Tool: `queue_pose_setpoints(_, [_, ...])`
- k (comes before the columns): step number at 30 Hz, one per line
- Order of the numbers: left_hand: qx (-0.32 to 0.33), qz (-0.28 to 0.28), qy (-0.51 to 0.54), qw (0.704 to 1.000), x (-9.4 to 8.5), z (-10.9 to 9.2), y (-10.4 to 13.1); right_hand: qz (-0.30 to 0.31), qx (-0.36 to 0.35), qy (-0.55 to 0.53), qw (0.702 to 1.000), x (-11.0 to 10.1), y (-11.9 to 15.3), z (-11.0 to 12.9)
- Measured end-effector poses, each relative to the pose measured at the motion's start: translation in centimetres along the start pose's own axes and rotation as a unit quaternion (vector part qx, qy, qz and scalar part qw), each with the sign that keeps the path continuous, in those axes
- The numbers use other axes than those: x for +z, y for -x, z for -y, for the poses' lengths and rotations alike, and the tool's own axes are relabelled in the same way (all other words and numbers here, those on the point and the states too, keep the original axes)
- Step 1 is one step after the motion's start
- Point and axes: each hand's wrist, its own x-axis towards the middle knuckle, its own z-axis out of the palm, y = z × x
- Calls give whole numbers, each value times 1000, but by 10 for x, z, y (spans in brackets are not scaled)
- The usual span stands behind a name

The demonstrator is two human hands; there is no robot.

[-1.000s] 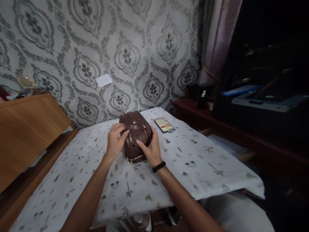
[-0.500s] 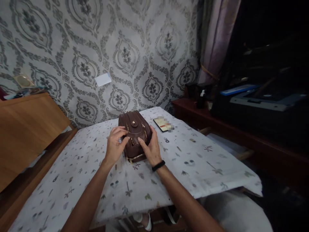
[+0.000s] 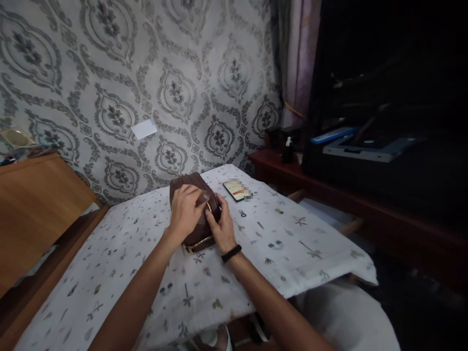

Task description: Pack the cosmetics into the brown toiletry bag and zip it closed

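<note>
A brown leather handbag (image 3: pixel 201 231) with gold zips lies on the cloth-covered table, its far end toward the wall. My left hand (image 3: pixel 185 210) reaches over the top of the bag, its fingers curled and its thumb against a brown flap (image 3: pixel 203 198) that is lifted from the bag. My right hand (image 3: pixel 224 225), with a black band on the wrist, grips the bag's right side, thumb on top near a gold zip. The left hand covers much of the bag's top.
A phone (image 3: pixel 234 191) with a lit screen lies right of the bag. The patterned tablecloth (image 3: pixel 285 263) drapes over the table edge. A wooden panel (image 3: pixel 40 209) stands at the left, a dark red cabinet (image 3: pixel 266 161) at the right. Wallpaper backs the table.
My left hand has moved rightward across the bag's top and lifted the flap, which lay flatter before. My right hand stays on the bag's side. The whole view has shifted slightly.
</note>
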Motion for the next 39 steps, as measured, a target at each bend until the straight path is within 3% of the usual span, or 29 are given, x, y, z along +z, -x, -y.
queue_pose_setpoints(5, [-85, -58, 157, 982, 10, 8, -6, 7, 24, -17, 1000, 0, -1, -5])
queue_pose_setpoints(11, [-92, -55, 220, 970, 13, 7, -4, -10, 29, -19, 999, 4, -2, -9])
queue_pose_setpoints(20, [-29, -39, 187, 981, 8, 2, 10, -3, 29, -10, 1000, 3, -3, -8])
queue_pose_setpoints(25, [-2, -30, 162, 986, -9, 2, 17, -14, 36, -24, 999, 3, -3, -5])
queue_pose_setpoints(27, [-15, -43, 157, 987, -19, 7, 22, -8, 42, -17, 999, 3, -1, -4])
queue_pose_setpoints(32, [-125, -55, 120, 983, -33, 25, 38, 17, 32, 35, 999, 5, 4, 0])
queue_pose_setpoints(39, [-102, -73, 80, 989, -24, 28, 45, 18, 11, 52, 998, 6, 5, -1])
